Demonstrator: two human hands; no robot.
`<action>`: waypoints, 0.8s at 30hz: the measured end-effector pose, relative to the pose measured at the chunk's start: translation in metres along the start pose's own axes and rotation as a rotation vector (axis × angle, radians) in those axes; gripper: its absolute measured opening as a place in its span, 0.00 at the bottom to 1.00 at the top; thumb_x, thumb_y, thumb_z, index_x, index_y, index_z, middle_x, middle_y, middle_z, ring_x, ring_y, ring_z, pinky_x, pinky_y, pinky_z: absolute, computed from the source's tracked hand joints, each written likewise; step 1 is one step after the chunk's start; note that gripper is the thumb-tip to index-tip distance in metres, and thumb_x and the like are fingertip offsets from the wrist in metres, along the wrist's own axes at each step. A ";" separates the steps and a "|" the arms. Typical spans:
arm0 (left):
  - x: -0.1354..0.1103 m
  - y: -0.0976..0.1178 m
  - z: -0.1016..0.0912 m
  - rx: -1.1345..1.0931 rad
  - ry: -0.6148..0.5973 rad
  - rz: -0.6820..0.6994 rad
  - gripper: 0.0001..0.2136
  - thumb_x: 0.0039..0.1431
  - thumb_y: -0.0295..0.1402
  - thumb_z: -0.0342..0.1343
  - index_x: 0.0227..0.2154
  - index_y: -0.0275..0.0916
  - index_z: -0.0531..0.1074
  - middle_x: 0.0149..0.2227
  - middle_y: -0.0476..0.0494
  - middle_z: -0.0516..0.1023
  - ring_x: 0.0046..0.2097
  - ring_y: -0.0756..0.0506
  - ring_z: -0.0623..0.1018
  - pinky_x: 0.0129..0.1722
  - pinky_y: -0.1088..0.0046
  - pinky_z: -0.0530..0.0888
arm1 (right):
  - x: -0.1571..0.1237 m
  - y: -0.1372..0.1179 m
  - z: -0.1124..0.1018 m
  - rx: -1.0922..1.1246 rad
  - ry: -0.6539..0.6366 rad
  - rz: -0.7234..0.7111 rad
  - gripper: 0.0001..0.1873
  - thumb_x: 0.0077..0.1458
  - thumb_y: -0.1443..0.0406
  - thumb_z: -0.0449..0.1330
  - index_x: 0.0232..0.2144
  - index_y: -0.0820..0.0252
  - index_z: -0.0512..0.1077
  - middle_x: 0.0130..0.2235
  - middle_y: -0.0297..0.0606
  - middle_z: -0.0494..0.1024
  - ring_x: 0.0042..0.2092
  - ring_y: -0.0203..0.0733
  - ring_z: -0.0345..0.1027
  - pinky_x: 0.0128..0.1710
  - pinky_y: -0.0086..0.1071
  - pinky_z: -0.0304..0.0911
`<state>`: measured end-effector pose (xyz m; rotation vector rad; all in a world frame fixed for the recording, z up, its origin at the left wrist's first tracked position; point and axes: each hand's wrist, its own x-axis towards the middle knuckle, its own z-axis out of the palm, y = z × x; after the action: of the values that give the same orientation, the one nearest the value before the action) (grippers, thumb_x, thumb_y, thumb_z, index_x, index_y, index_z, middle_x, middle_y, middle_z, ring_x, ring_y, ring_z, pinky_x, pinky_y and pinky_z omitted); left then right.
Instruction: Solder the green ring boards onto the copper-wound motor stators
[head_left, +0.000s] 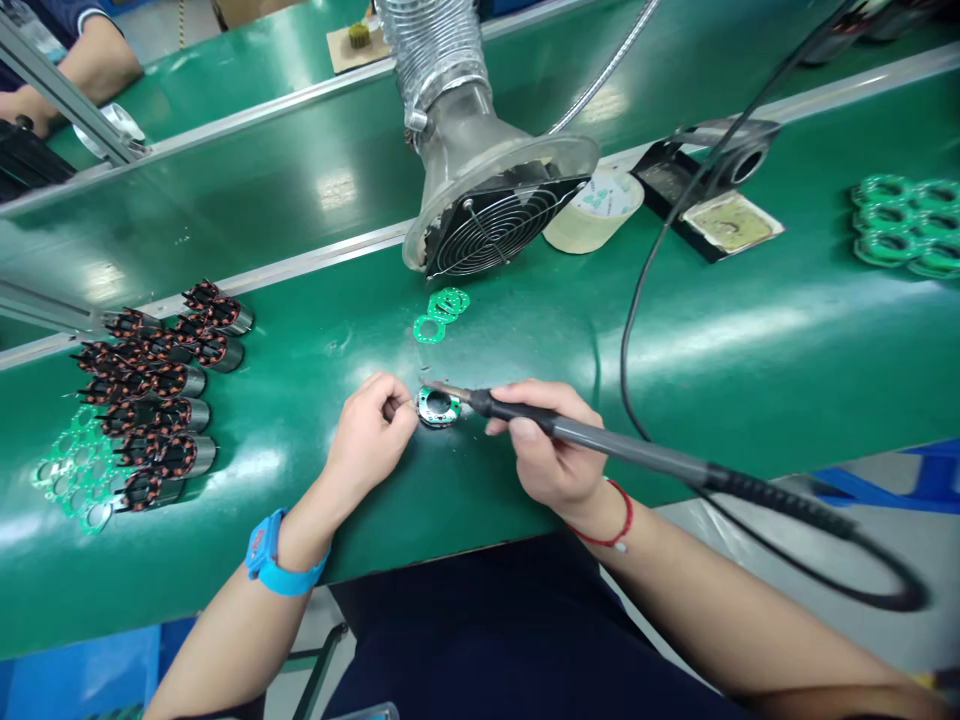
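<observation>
A soldering iron (570,428) lies in my right hand (559,440), which is closed around its dark grip. Its tip reaches the upper edge of a green ring-shaped circuit board on a motor stator (439,406), standing on the bench between my hands. At the stator's left side, my left hand (375,425) has its thumb and fingers pinched together. What sits in that pinch is too small to make out. Just beyond the stator lie several loose ring boards (430,328), partly overlapping.
Motor stators (180,455) stand in rows at left, beside a sheet of green ring boards (79,470). A fume extractor hood (487,215) hangs ahead. Behind it are a tape roll (596,212) and an iron stand (705,195). Stacked boards (889,220) lie far right. Another person's arm (97,60) shows upper left.
</observation>
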<state>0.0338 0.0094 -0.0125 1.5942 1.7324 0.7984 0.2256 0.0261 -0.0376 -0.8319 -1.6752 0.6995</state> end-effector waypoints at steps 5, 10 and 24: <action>-0.001 0.000 0.000 0.009 0.002 -0.022 0.06 0.50 0.23 0.48 0.21 0.39 0.61 0.23 0.54 0.62 0.26 0.52 0.62 0.27 0.75 0.59 | -0.003 0.005 -0.001 0.081 0.011 -0.018 0.08 0.58 0.62 0.54 0.36 0.56 0.72 0.28 0.35 0.76 0.25 0.37 0.68 0.26 0.36 0.64; -0.001 0.000 0.000 0.018 0.003 -0.019 0.06 0.50 0.24 0.48 0.21 0.39 0.61 0.23 0.53 0.62 0.26 0.52 0.62 0.27 0.76 0.59 | -0.004 0.006 -0.001 0.090 0.017 0.000 0.09 0.58 0.61 0.54 0.36 0.56 0.73 0.27 0.34 0.76 0.24 0.37 0.67 0.26 0.35 0.64; 0.000 0.000 -0.001 0.017 -0.031 -0.041 0.06 0.52 0.24 0.48 0.23 0.39 0.60 0.23 0.54 0.62 0.26 0.52 0.63 0.28 0.74 0.60 | 0.021 -0.001 0.013 -0.222 -0.554 -0.082 0.31 0.52 0.73 0.52 0.58 0.55 0.55 0.53 0.44 0.72 0.54 0.48 0.65 0.51 0.49 0.63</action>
<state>0.0336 0.0092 -0.0117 1.5692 1.7485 0.7375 0.2090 0.0426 -0.0286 -0.7576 -2.3044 0.7377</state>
